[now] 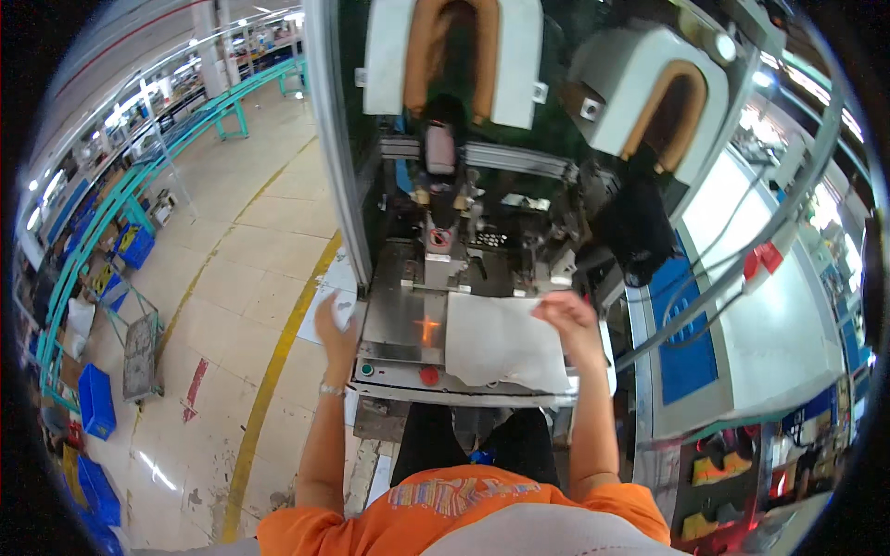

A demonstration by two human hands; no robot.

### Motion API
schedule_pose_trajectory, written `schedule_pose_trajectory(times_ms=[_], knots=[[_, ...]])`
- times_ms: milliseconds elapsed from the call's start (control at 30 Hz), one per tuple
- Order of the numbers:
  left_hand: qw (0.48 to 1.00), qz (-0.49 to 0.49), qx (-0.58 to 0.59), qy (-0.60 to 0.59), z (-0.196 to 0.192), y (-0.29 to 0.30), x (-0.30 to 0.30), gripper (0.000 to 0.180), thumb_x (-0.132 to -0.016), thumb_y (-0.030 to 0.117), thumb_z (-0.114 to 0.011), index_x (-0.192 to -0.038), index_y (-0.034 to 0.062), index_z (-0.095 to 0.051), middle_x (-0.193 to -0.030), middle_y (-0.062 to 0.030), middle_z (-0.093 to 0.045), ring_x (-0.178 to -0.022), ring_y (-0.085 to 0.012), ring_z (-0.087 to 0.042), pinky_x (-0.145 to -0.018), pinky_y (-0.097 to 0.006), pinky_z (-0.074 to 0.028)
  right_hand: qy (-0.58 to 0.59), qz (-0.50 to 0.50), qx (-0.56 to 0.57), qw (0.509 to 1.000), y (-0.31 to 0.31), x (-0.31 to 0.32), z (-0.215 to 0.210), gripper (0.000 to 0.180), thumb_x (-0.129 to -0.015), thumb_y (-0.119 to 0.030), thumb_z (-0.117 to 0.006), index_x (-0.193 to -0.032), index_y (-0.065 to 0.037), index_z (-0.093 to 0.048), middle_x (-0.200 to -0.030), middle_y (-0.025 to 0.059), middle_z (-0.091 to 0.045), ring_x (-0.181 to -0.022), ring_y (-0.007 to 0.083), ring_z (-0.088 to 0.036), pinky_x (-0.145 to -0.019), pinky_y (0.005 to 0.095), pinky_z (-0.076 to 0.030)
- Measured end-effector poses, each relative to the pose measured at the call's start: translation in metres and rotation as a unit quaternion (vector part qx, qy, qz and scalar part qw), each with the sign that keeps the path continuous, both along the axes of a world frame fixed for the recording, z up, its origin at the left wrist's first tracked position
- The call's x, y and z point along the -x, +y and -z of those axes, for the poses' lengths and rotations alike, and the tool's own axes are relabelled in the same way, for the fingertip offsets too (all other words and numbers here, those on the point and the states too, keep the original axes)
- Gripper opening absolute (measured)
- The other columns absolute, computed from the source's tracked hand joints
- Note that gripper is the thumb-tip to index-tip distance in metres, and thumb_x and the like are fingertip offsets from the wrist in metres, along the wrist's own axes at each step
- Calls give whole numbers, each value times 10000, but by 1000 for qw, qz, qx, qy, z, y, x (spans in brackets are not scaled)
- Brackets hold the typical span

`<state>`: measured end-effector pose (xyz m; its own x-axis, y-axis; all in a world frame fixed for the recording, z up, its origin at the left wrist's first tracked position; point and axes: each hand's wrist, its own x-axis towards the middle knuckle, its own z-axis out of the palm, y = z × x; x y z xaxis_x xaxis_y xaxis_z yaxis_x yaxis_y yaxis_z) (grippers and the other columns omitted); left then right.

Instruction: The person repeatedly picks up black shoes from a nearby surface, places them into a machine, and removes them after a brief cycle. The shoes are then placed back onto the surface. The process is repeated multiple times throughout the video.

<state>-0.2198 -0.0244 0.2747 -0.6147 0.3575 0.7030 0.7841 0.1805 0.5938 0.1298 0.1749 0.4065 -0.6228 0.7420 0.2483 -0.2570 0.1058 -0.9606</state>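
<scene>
A right hand (564, 315) pinches a white sheet (501, 341) flat beside the press plate's (400, 324) red cross (427, 327) — left hand (336, 326) open at the plate's left edge, gripping nothing.

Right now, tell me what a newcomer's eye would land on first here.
A red cross of light glows on the metal machine plate at centre. Beside it lies a white sheet, its far corner pinched by the right hand; the left hand rests at the plate's left edge.
</scene>
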Motion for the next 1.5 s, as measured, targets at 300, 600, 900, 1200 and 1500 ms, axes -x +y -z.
schedule_pose_trajectory(times_ms=[300,600,900,1200,1500], knots=[[845,36,65,-529,114,-39,-21,713,-627,-16,-683,-1247,-6,-332,-935,-111,-529,-750,-178,-542,-552,-268,-455,79,361,-213,904,13,-116,-97,148,-853,-53,-565,-995,-14,-578,-978,48,-605,-937,129,-550,-853,267,-419],[973,-117,140,-138,109,-24,-39,683,-636,-1,-682,-1246,-15,-374,-1136,-197,-501,-1085,-312,-463,-961,-381,-338,-37,364,-533,763,20,-97,-140,282,-758,-64,-640,-1037,-45,-601,-1060,100,-579,-1010,258,-534,-860,328,-411],[962,273,-11,-9,-78,60,-205,421,-716,-16,-569,-1133,7,-512,-1205,-125,-515,-1159,-295,-452,-1004,-383,-319,-44,391,-688,611,24,-106,-139,212,-635,-3,-615,-841,-48,-634,-850,54,-631,-789,222,-590,-748,344,-433],[794,534,108,-268,-115,47,-377,383,-793,227,-677,-1055,-8,-525,-1047,-141,-540,-1019,-229,-504,-822,-376,-397,-152,373,-685,607,-80,-124,-123,75,-634,-190,-568,-678,-131,-556,-692,-2,-503,-649,145,-546,-698,321,-396],[539,494,-8,-682,-78,78,-408,402,-881,326,-550,-1131,13,-513,-1113,-106,-566,-1015,-216,-546,-853,-362,-449,-326,408,-381,763,-118,-227,-60,638,-761,-481,-624,-1179,-23,-472,-1075,157,-536,-995,326,-528,-857,396,-418]])
